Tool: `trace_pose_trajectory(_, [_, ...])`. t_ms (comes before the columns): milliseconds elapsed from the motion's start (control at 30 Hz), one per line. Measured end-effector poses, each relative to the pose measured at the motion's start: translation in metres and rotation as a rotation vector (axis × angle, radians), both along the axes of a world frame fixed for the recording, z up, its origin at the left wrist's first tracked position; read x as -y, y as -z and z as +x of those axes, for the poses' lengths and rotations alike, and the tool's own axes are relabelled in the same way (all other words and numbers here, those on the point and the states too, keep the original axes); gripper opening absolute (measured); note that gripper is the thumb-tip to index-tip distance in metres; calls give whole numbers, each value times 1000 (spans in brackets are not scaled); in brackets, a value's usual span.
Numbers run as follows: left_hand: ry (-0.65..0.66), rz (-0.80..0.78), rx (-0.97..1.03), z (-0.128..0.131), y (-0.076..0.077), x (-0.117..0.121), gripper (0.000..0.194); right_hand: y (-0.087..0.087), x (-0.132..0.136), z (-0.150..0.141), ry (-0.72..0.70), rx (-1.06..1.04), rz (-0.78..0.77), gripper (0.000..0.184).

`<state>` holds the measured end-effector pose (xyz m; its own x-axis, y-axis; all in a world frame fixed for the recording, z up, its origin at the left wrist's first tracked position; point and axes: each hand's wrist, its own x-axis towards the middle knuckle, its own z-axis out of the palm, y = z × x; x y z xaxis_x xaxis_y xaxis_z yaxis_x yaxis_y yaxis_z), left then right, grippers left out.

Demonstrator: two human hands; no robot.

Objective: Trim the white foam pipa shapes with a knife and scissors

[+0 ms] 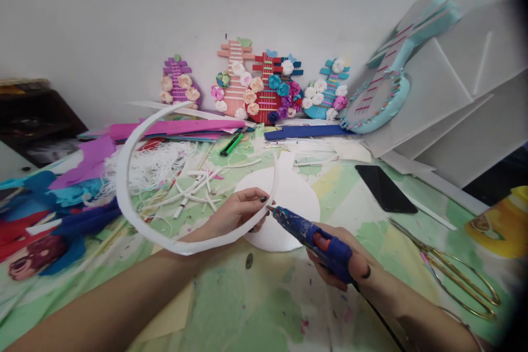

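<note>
My left hand (243, 209) pinches a long white foam strip (125, 176) close to one end. The strip curls in a wide loop over my left wrist and rises at the far left. My right hand (342, 256) is wrapped round a blue glue gun (315, 239), whose nozzle touches or nearly touches the strip beside my left fingertips. A black cord runs down from the gun's handle. Under and behind my hands lies a white round cutout (284, 231) with a narrow neck pointing away from me.
Gold-handled scissors (454, 272) and a black phone (385, 188) lie at right, near a yellow container (501, 225). White string (148, 170), foam scraps (193, 192) and a green cutter (234, 142) lie left. Flower-covered paper guitars (268, 93) lean on the wall; a larger light-blue one (383, 82) stands right.
</note>
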<state>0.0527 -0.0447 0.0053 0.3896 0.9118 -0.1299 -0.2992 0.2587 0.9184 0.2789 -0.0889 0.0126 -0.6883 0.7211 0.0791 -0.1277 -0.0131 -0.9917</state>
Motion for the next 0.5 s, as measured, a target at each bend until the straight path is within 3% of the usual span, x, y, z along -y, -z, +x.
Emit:
trace_pose_trajectory(233, [-55,-33,-9,2,0,-1,16,-9,7,-5,-40,120,74,60])
trace_pose_trajectory(500, [-77,-47,21,7,3,-3,18,-18,16,-7,-44,248,-15,61])
